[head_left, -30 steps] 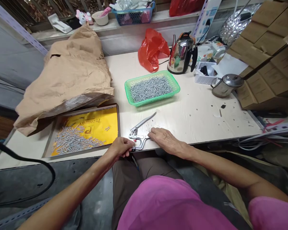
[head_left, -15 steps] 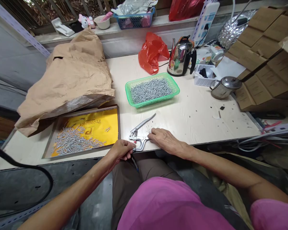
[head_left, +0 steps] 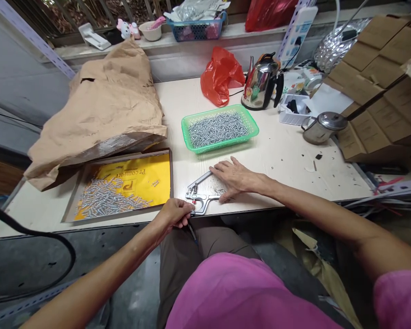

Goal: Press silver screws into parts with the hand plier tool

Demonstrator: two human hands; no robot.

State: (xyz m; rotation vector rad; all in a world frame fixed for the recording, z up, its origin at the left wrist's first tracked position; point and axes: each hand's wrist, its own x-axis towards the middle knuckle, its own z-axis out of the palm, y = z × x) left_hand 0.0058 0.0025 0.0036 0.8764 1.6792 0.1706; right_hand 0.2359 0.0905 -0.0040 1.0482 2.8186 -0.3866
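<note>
R grip (head_left: 233, 180) has shifted since the earlier frame: it was down by the tail of the lower handle, now it's lifted & spread, fingertips at the upper handle (head_left: 202, 177), thumb by the lower handle's end. L grip (head_left: 176, 213) hasn't moved much. Pliers (head_left: 204, 204) lie on the desk (head_left: 277, 176) at the near edge, btwn the two grips, head toward L, handles splayed toward R. R grip is wide, not closed on anything, prob. b/c it has to bridge both handles. L grip is narrow, thumb & fingertips pinched right at the pliers' red die (head_left: 193, 201), prob. to steady that end or position sth small there; can't tell what, if anything, is in the pinch. A dark strip (head_left: 192, 230) hangs just below it, too blurred to ID. Tray (head_left: 171, 178) w/ loose pins (head_left: 101, 196) sits just L of L grip, prob. for quick pick-up. Basket (head_left: 222, 147), full of similar pins, is beyond both grips, prob. kept back so the near edge has working room.
</note>
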